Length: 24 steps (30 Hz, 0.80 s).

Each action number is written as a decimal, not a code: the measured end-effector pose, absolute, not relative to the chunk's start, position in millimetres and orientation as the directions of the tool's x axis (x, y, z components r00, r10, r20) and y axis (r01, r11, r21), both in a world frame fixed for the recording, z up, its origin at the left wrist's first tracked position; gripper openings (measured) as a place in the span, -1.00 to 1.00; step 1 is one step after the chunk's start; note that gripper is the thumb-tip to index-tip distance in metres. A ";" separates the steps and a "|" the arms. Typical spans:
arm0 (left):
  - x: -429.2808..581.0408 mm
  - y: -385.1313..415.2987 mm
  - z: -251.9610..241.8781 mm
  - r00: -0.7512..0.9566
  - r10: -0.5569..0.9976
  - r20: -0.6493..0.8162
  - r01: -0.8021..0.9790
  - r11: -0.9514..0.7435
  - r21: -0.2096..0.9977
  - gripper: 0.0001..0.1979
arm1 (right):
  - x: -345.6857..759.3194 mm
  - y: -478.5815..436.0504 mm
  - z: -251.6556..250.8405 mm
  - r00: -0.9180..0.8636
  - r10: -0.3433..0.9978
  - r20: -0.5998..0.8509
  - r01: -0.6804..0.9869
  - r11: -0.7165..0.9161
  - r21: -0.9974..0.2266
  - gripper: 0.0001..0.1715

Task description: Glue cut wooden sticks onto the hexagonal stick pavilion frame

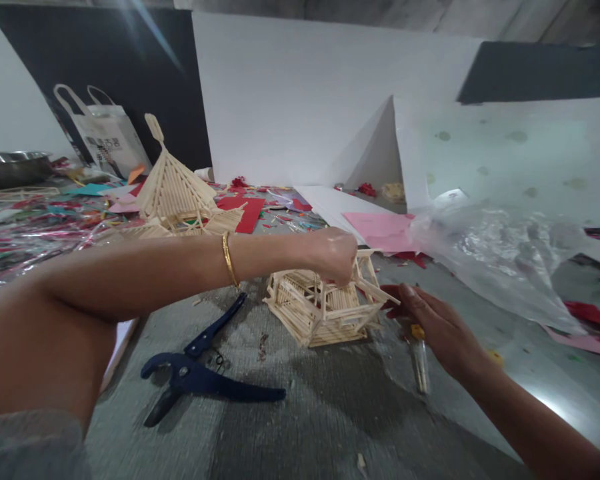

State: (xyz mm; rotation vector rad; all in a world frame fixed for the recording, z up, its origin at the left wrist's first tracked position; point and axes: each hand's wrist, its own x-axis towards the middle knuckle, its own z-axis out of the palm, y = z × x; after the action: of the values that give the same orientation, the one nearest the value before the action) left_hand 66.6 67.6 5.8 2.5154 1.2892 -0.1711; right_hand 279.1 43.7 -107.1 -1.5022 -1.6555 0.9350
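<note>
A small openwork frame of thin wooden sticks (313, 313) stands on the grey table. My left hand (336, 257) reaches across over its top, closed, knuckles up; its fingertips and whatever they hold are hidden. At the frame's right side is my right hand (433, 320), thumb and fingers drawn together beside the end of a protruding stick (383, 293). Whether they grip that stick cannot be made out. Directly below this hand is a slim clear tube (421, 367) with a yellow top, and its contact with the palm is unclear. Blue-handled cutters (195, 377) lie spread at the left front.
Behind my left forearm rises a larger stick model with a pointed roof (175, 187). Coloured scraps, red paper (245, 213) and pink paper (380, 230) cover the back. Crumpled clear plastic (505, 253) lies right; a white bag (110, 137) and metal bowl (15, 169) stand back left.
</note>
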 end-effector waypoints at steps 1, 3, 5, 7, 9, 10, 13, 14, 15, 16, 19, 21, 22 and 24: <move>66.3 68.2 4.9 0.587 0.773 -0.239 0.808 -0.543 0.229 -0.67 | 279.0 43.7 -107.0 -0.081 0.996 0.036 0.488 0.071 -0.870 -0.13; 65.4 69.7 2.9 0.587 0.775 -0.233 0.806 -0.536 0.249 -0.69 | 278.5 43.4 -106.5 -0.079 0.996 0.037 0.487 0.071 -0.871 -0.12; 64.1 71.2 1.3 0.591 0.773 -0.231 0.803 -0.535 0.264 -0.71 | 277.9 42.7 -106.0 -0.080 0.996 0.036 0.483 0.071 -0.873 -0.10; 62.9 72.9 -0.3 0.593 0.772 -0.228 0.800 -0.534 0.275 -0.72 | 276.8 41.5 -104.8 -0.080 0.996 0.043 0.477 0.076 -0.876 -0.09; 62.0 74.8 -2.2 0.598 0.770 -0.223 0.795 -0.536 0.282 -0.72 | 275.5 40.1 -102.9 -0.078 0.996 0.044 0.480 0.076 -0.874 -0.08; 61.7 75.7 -3.1 0.600 0.769 -0.221 0.794 -0.537 0.286 -0.72 | 274.9 39.5 -101.9 -0.076 0.996 0.039 0.484 0.071 -0.872 -0.06; 61.5 77.7 -5.0 0.603 0.767 -0.220 0.790 -0.535 0.300 -0.70 | 274.2 38.4 -100.4 -0.088 0.996 0.024 0.492 0.064 -0.868 -0.05; 61.7 77.6 -4.9 0.604 0.766 -0.219 0.789 -0.535 0.303 -0.70 | 274.7 38.4 -100.8 -0.097 0.995 0.019 0.491 0.064 -0.869 -0.06; 61.9 77.2 -4.5 0.607 0.765 -0.217 0.786 -0.537 0.304 -0.70 | 275.5 38.5 -101.6 -0.103 0.995 0.012 0.491 0.061 -0.869 -0.07; 62.0 76.4 -3.7 0.613 0.762 -0.212 0.782 -0.545 0.303 -0.71 | 276.7 38.8 -102.8 -0.105 0.994 0.004 0.492 0.055 -0.869 -0.08; 62.1 72.7 -0.6 0.628 0.754 -0.194 0.771 -0.571 0.282 -0.72 | 280.9 40.4 -106.9 -0.078 0.997 -0.028 0.494 0.014 -0.869 -0.12; 61.7 70.8 0.8 0.641 0.746 -0.181 0.762 -0.593 0.260 -0.72 | 283.6 42.1 -108.9 -0.066 0.997 -0.042 0.495 -0.004 -0.869 -0.13; 61.3 70.4 1.0 0.649 0.741 -0.174 0.757 -0.604 0.251 -0.72 | 284.6 43.0 -109.5 -0.067 0.997 -0.048 0.497 -0.008 -0.868 -0.14; 60.2 70.7 0.2 0.668 0.727 -0.160 0.740 -0.626 0.247 -0.72 | 285.9 44.6 -109.9 -0.073 0.996 -0.045 0.505 -0.002 -0.863 -0.17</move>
State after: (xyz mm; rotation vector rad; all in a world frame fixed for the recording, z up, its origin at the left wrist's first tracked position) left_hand 60.2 70.7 0.2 2.5936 1.1711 -0.0637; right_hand 285.9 44.6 -109.9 -1.5688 -1.6443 0.9917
